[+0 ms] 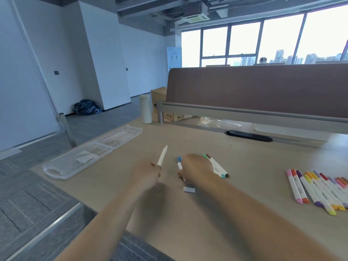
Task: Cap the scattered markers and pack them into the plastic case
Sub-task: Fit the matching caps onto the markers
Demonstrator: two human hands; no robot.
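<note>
The case (105,147) is clear, glossy plastic, and the markers (316,194) have smooth white plastic barrels. The desk top (244,162) has a matt, light wood-look finish. The divider panel (263,87) looks like matt brown cloth, above a grey metal rail (244,112).

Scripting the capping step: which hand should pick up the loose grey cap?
Right, probably. The right hand is nearest the grey cap; the left hand is busy gripping the white marker, farther away.

No legible text anywhere.
</note>
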